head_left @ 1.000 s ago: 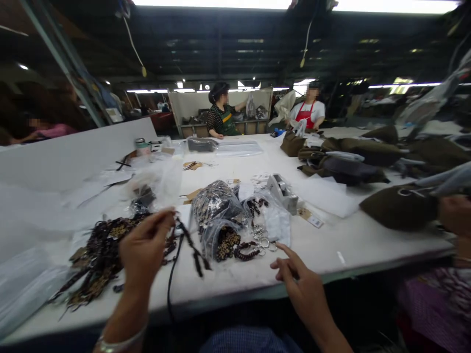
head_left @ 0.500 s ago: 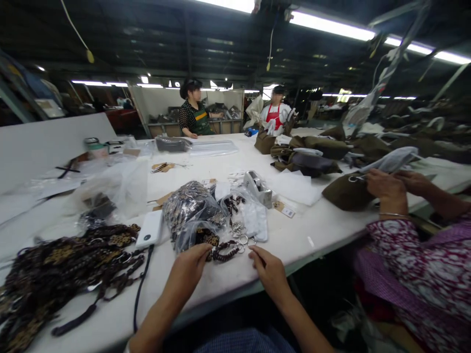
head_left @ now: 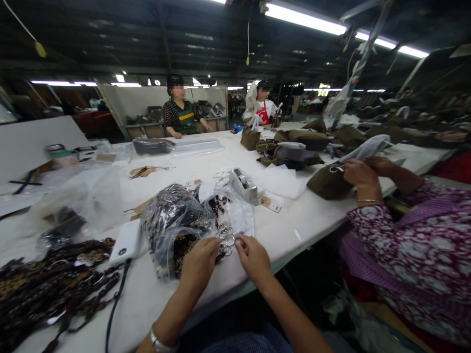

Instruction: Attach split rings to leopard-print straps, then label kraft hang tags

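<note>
My left hand (head_left: pixel 201 259) is closed in a pinch beside several metal rings (head_left: pixel 229 240), at the near edge of a clear plastic bag (head_left: pixel 167 245) that holds dark, patterned pieces. Just right of the rings, my right hand (head_left: pixel 253 257) has its thumb and fingers pressed together near the ring edge. What either hand pinches is too small to make out. Dark beaded strands (head_left: pixel 218 205) show in the bag's open part behind the rings.
Left lie a white power bank (head_left: pixel 125 241) with a black cable and a heap of braided straps (head_left: pixel 55 284). Behind the rings stands a tape dispenser (head_left: pixel 243 186). At right, a person's hands (head_left: pixel 362 174) hold a green bag (head_left: pixel 327 181). Two people stand across the table (head_left: pixel 287 220).
The view has turned right, so the table things appear further left. My hands have come closer together around the rings. The braided piece between them is now mostly hidden.
</note>
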Demonstrator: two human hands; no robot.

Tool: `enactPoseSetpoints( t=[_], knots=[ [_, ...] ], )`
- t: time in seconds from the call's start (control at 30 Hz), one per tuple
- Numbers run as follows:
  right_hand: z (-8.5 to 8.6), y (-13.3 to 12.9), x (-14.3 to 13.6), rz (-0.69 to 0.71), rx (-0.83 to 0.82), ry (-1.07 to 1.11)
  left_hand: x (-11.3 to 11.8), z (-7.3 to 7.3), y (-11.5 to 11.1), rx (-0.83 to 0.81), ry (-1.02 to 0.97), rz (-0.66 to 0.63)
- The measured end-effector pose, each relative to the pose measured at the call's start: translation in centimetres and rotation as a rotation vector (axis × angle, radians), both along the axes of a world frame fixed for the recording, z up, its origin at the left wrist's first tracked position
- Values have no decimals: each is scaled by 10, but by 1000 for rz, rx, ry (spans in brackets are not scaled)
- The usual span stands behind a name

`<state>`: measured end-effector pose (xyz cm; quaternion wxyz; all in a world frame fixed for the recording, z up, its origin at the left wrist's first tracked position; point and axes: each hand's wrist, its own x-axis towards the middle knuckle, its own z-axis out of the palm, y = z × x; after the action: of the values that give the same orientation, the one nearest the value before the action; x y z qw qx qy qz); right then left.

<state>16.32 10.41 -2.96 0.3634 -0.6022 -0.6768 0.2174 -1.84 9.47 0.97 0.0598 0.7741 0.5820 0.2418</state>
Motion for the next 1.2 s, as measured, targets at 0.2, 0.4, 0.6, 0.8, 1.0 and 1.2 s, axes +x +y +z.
enactPoseSetpoints(
  t=[0.2, 0.4, 0.6, 0.8, 1.0, 1.2],
  knots=[
    [6, 15, -19, -51, -8, -56, 15, -11, -2, -70, -21, -103],
    [-4, 17, -9, -43, 28, 134, 13, -32, -19, -12, -228, -136],
    [-3, 17, 2, 44, 38, 377, 21, -18, -17, -29, -497, 79],
    [3, 2, 11, 169, 16, 536, 38, -2, -16, -252, -843, 74],
    [4, -29, 18, 207, -116, 767, 44, -1, -28, -464, -1177, 61],
    [13, -50, 20, 148, -123, 936, 44, -3, -39, -560, -1306, 94]
  ],
)
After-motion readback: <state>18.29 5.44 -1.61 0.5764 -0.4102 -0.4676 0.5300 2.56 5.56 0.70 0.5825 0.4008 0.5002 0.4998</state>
